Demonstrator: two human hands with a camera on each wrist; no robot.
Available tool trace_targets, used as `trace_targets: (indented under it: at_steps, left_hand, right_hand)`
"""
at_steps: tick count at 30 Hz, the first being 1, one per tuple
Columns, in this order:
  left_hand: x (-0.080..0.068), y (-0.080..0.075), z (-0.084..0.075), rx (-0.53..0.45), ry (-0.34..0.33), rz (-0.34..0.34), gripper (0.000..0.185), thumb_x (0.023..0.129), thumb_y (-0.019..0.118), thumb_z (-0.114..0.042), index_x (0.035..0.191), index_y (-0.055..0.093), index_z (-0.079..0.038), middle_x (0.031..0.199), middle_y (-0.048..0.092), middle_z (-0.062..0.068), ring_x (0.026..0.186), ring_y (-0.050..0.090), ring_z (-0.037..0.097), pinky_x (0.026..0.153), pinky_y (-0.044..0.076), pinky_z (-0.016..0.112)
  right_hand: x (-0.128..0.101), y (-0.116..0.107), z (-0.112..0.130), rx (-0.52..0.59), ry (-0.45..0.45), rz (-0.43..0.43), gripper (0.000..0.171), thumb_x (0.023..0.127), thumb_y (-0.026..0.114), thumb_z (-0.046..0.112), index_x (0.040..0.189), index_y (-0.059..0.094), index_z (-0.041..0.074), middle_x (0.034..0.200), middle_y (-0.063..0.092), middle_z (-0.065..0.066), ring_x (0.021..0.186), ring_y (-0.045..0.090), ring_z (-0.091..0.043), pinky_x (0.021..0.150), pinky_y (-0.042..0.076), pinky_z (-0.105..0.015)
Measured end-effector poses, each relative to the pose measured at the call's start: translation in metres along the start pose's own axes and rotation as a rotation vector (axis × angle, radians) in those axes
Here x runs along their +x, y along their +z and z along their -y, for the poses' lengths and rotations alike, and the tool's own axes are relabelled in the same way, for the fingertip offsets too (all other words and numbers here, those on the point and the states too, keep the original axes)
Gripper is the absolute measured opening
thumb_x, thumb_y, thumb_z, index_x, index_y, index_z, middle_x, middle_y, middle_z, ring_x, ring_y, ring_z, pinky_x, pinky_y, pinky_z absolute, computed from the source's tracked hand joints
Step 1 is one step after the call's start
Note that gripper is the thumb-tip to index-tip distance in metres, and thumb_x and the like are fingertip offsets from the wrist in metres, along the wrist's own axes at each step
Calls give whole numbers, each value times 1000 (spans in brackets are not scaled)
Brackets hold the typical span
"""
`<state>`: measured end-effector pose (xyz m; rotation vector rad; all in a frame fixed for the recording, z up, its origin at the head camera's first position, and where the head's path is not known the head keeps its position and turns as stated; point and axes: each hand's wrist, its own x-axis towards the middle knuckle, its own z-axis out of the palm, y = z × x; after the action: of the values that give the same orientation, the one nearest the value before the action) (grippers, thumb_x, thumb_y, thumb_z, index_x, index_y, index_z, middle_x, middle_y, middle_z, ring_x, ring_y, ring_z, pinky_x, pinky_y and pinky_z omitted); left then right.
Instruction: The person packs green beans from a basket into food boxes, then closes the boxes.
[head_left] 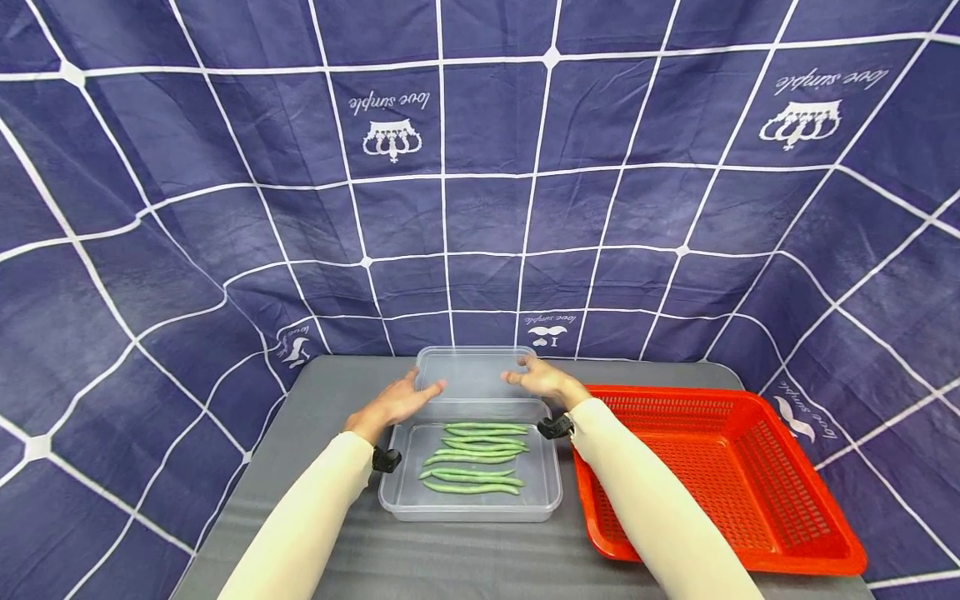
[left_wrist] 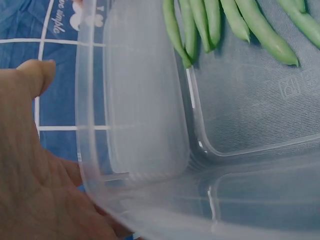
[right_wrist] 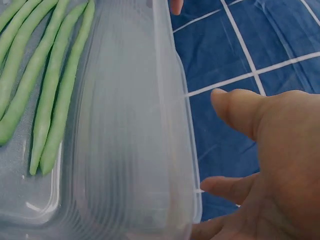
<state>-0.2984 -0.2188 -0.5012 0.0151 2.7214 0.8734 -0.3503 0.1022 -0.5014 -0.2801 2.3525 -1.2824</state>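
Observation:
A clear plastic container (head_left: 471,504) stands on the grey surface with several green beans (head_left: 480,457) laid in rows across its bottom. Behind it is a flat translucent lid (head_left: 474,372). My left hand (head_left: 393,402) is at the lid's left edge, thumb apart from the fingers; in the left wrist view the container wall partly hides its fingers. At the lid's right side, my right hand (head_left: 543,381) has its thumb and fingers spread apart. Fingertips of the right hand (right_wrist: 285,150) come close to a clear plastic edge; whether they touch it I cannot tell.
A red plastic basket (head_left: 690,467) with perforated walls stands on the right, partly under my right forearm. Blue cloth with white lines (head_left: 487,208) hangs behind and at both sides. The grey tabletop (head_left: 300,433) extends left of the container.

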Motion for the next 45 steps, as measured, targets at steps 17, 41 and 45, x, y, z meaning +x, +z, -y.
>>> trace_targets:
  at_steps: [17,41,45]
  left_hand:
    - [5,13,4,-22,28,-27,109,110,60,-73,182,30,4,176,50,36,168,46,57,137,40,70]
    - [-21,6,6,-138,22,-298,107,105,71,-69,183,30,-8,171,48,42,159,52,61,129,47,74]
    - [-28,4,4,-165,38,-349,111,105,74,-68,185,24,-9,169,47,40,157,54,59,129,47,73]
  right_hand:
    - [2,4,-6,-9,-2,-31,85,117,69,40,173,37,-16,177,44,-42,168,44,-55,141,38,-65]
    - [-27,5,17,128,-100,-236,94,120,59,51,183,17,-5,185,24,-43,177,26,-54,146,24,-66]
    - [-37,1,24,132,-117,-289,92,120,56,54,181,24,-7,188,26,-35,180,21,-50,148,18,-65]
